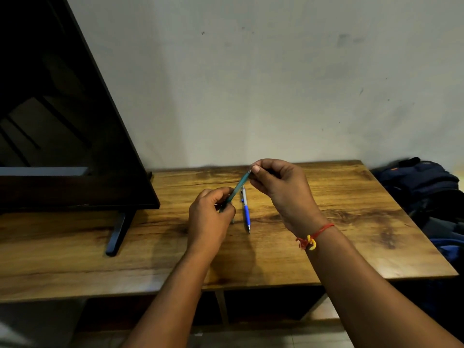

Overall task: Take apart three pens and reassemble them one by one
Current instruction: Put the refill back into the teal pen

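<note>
We're looking at one wooden table (351, 197) sitting against a pale, scuffed wall (251, 84). One dark TV (62, 121) is standing on the table's left side, with one stand foot (116, 234) showing. One dark blue backpack (424, 187) is lying off the table's right edge.

Two hands are working above the table's middle, and both are sharing one teal pen (238, 187). The pen is running diagonally, low end at the left and high end at the right, and it is clear of the tabletop. The left hand (209, 217) is curling its fingers around the pen's lower end. The right hand (278, 184) is pinching the upper end between thumb and fingertips, with the other fingers folded in. One red and yellow thread bracelet (313, 237) is sitting on the right wrist.

We're counting one more pen in plain sight: a blue and silver pen (246, 212) lying flat on the table between the hands, tip pointing toward the near edge and touching neither hand.

A small grey tip (233, 221) is poking out from under the left hand. It is possibly a third pen, but it's too hidden for us to call. So that's two pens confirmed.
</note>
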